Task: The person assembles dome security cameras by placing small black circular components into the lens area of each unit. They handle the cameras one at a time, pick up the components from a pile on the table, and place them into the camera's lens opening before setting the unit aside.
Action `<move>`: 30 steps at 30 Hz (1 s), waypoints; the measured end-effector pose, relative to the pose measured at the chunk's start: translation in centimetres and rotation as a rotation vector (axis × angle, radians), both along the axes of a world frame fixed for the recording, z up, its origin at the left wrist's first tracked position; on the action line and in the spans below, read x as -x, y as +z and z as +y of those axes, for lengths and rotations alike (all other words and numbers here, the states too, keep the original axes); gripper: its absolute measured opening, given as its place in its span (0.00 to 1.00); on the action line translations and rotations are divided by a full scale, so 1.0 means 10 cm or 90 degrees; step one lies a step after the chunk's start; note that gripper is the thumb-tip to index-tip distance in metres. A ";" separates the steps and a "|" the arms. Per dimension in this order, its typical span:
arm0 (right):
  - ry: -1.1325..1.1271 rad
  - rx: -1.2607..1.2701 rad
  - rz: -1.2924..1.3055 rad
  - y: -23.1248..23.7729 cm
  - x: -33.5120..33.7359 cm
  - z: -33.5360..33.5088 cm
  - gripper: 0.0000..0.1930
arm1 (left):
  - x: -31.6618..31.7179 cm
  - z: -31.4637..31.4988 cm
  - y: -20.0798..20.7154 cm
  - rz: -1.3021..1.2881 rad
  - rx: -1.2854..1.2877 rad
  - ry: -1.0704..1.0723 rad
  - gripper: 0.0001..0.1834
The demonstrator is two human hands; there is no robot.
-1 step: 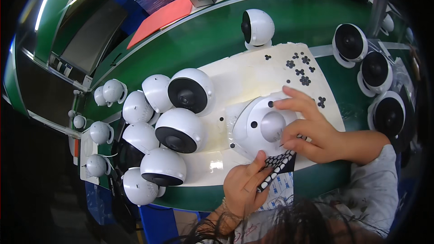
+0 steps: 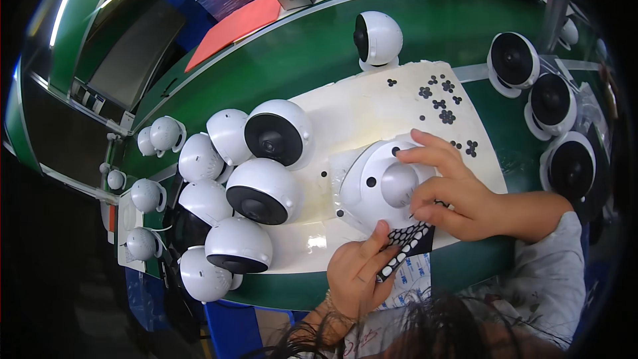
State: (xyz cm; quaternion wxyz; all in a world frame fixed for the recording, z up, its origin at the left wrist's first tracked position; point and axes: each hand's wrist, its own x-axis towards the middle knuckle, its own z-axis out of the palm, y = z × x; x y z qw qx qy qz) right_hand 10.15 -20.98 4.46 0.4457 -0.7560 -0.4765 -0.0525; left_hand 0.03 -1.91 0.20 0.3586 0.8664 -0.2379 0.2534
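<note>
A white camera-like device with a round domed base (image 2: pixel 399 185) lies face down on the pale mat, two black dots on its underside. My left hand (image 2: pixel 352 271) grips a sheet of black round stickers (image 2: pixel 407 247) with a white honeycomb pattern, held at the near edge of the device. Above the device is my right hand (image 2: pixel 455 189). Its index finger reaches toward the upper black dot, while thumb and middle finger close together near the sheet's top end. What they pinch, if anything, is too small to make out. A printed backing sheet (image 2: pixel 411 282) hangs below the left hand's sheet.
Several white round cameras with black faces (image 2: pixel 260 189) crowd the left of the mat (image 2: pixel 352 110). One camera (image 2: pixel 383 38) stands behind it; several more (image 2: pixel 570 167) stand at the right. Loose black pads (image 2: pixel 447 117) lie at the mat's far right. A red sheet (image 2: pixel 232 30) lies farther back.
</note>
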 end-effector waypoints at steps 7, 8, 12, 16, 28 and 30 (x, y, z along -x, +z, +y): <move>0.027 0.006 0.018 -0.04 0.00 0.03 0.04 | 0.01 -0.03 0.04 0.009 -0.013 0.028 0.12; 0.024 0.002 0.014 -0.05 0.01 0.04 0.04 | 0.01 -0.04 0.04 0.009 -0.010 0.032 0.12; 0.007 0.030 -0.061 -0.04 0.03 0.02 0.03 | 0.01 -0.05 0.04 0.010 -0.011 0.033 0.11; -0.054 0.062 -0.222 -0.07 0.06 -0.01 0.05 | 0.00 -0.05 0.02 0.005 0.005 0.033 0.12; -0.027 -0.023 -0.333 -0.18 0.11 -0.15 0.13 | 0.04 -0.10 0.05 0.104 0.092 0.047 0.27; -0.018 -0.033 -0.314 -0.17 0.13 -0.13 0.11 | 0.03 -0.10 0.06 0.101 0.074 0.044 0.30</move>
